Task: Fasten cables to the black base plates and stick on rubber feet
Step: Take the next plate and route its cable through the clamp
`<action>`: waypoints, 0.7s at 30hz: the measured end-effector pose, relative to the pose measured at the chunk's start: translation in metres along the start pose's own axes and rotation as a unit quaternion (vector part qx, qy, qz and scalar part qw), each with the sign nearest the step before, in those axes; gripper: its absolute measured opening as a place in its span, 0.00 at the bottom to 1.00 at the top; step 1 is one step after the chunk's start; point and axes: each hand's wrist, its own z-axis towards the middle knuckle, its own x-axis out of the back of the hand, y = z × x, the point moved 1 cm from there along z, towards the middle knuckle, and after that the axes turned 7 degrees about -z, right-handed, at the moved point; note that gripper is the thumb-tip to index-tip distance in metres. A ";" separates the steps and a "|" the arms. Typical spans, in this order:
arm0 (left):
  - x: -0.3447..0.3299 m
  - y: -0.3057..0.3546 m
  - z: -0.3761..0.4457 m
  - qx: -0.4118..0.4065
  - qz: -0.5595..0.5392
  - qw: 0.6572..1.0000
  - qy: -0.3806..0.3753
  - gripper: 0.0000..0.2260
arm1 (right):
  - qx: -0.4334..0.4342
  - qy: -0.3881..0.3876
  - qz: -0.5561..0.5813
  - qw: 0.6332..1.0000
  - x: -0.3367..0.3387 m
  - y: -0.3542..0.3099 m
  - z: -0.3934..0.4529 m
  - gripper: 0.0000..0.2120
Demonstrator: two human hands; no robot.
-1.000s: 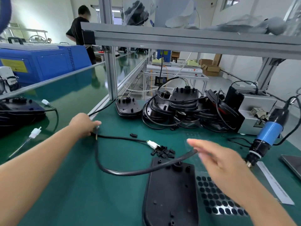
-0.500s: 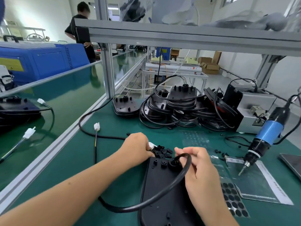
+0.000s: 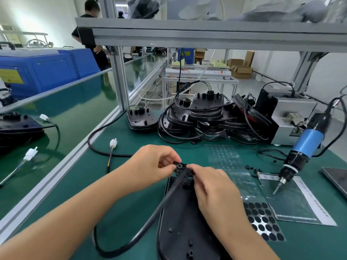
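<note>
Pinching a small black clip (image 3: pixel 180 165) at the far end of the black base plate (image 3: pixel 185 218), the left hand (image 3: pixel 154 166) has come in from the tabletop's left edge, where it was handling the cable's plug end a second ago. The right hand (image 3: pixel 216 192) has closed in too: thumb and fingers now curl round the cable (image 3: pixel 163 199) just where it meets the clip. That cable, earlier looping loose over the green tabletop (image 3: pixel 131 139), now runs diagonally across the plate's near-left side and curls off below; its white connector (image 3: pixel 113 143) lies well apart to the left. Judging from this, the cable is being seated for fastening, with the blue screwdriver (image 3: pixel 304 147) hanging to the right and the rubber feet (image 3: pixel 262 220) waiting on their sheet beside the plate.
</note>
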 end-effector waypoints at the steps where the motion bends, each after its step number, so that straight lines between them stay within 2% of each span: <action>1: 0.001 0.004 -0.002 -0.009 0.011 1.000 -0.014 0.08 | 0.016 -0.009 -0.030 0.999 0.000 -0.002 0.001 0.15; 9: 0.005 0.019 0.003 -0.042 0.109 0.989 -0.086 0.08 | 0.029 0.009 -0.110 0.993 -0.003 -0.004 0.005 0.19; 21: 0.007 0.026 0.008 -0.078 0.212 0.964 -0.140 0.09 | 0.032 0.015 -0.104 0.994 -0.004 -0.004 0.005 0.17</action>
